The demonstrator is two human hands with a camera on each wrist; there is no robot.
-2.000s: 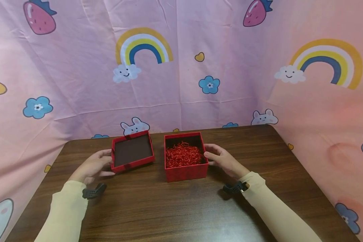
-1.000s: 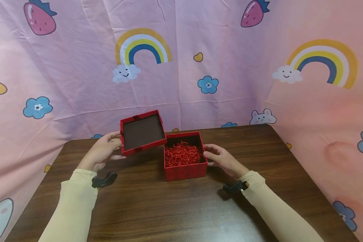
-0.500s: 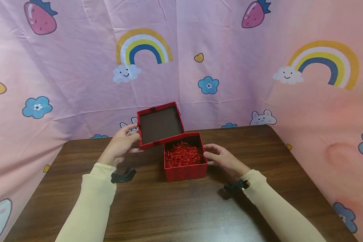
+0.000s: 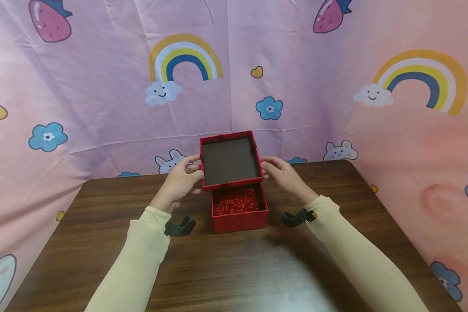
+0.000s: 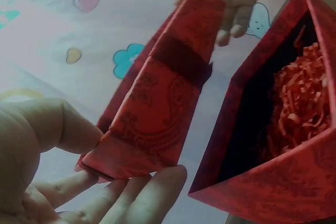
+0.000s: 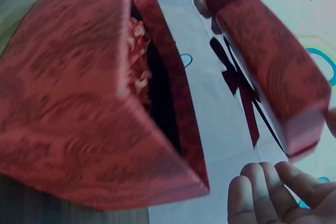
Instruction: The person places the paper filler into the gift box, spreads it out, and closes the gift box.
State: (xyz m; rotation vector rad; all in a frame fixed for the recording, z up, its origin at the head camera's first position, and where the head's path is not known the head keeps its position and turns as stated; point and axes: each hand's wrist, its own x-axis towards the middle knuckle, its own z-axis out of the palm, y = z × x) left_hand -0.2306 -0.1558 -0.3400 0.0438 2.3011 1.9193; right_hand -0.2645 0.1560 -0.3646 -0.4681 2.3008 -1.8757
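Note:
A red box lid (image 4: pixel 230 162), dark inside, is tilted up above the back of a red patterned box (image 4: pixel 239 221). My left hand (image 4: pixel 181 180) grips the lid's left side, thumb on one face and fingers under the edge. At the lid's right side is my right hand (image 4: pixel 282 173); in the right wrist view its loosely bent fingers (image 6: pixel 260 187) lie just beyond the lid's corner, with a gap. Red shredded paper (image 4: pixel 238 203) fills the box. On the lid's outer face, a dark red ribbon bow (image 6: pixel 239 82) shows in the right wrist view.
The box stands on a dark wooden table (image 4: pixel 226 273). Behind and at both sides hangs a pink patterned cloth (image 4: pixel 296 65). Each wrist wears a black strap (image 4: pixel 179 226).
My left hand has lifted the lid off the table and carried it right, over the box's back. The right hand has left the box's side and moved up to the lid.

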